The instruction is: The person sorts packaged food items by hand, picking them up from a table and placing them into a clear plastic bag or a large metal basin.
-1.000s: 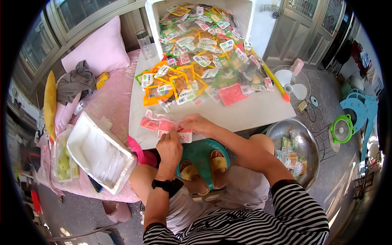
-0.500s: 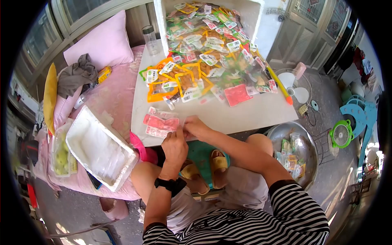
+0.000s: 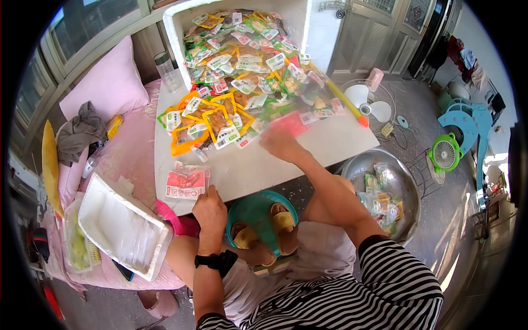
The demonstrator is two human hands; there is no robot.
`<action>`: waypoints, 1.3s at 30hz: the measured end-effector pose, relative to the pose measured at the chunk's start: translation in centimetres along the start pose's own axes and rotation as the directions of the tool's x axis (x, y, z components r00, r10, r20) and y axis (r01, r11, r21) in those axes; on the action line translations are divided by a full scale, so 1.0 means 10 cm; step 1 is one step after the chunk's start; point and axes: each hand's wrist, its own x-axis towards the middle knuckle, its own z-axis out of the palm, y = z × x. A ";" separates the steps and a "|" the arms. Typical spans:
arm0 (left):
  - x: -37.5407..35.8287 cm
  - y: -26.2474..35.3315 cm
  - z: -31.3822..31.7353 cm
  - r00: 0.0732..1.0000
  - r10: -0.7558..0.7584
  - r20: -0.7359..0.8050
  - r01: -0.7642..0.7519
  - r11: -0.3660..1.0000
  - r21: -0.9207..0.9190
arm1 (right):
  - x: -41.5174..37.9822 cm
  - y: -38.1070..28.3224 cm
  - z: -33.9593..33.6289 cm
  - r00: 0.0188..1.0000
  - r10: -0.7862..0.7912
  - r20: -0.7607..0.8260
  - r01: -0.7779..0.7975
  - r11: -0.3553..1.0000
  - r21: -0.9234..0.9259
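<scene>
At the near left of the white tabletop (image 3: pixel 236 173) lies a clear plastic packet (image 3: pixel 186 182) with red print and pinkish-red contents. My left hand (image 3: pixel 210 213) is closed at its lower right corner, thumb and finger pinching the edge. Farther right, my right hand (image 3: pixel 281 145) reaches over the table, its fingers smeared by motion. It is close to a red packet (image 3: pixel 293 124) at the near edge of the pile. The pile of small snack packets (image 3: pixel 247 69), orange, green and clear, spills out of a white foam box (image 3: pixel 175 41) lying on its side.
A metal basin (image 3: pixel 411 203) with several packets stands low on the right. On the pink bed (image 3: pixel 129 151) at left rests an open foam tray (image 3: pixel 118 220). A yellow stick with an orange tip (image 3: pixel 349 102) lies along the table's right side. A teal basin (image 3: pixel 258 204) is by my feet.
My right hand has left the packet beside my left hand and moved up and right toward the pile. My left hand stays at the packet's corner. The camera view has shifted.
</scene>
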 end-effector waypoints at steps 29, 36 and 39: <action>-0.01 -0.09 0.18 1.000 0.005 -0.009 -0.005 1.000 -0.006 | -0.36 -0.13 -0.06 0.976 -0.096 -0.195 0.018 0.929 -0.369; 0.02 -0.06 0.15 0.999 0.025 -0.039 -0.027 0.998 -0.053 | -0.35 -0.19 -0.46 0.972 0.230 -0.044 -0.132 0.692 0.710; 0.04 -0.04 0.11 0.999 0.019 -0.031 -0.021 0.999 -0.047 | -0.30 -0.05 -0.27 0.959 0.257 0.119 -0.270 0.697 0.665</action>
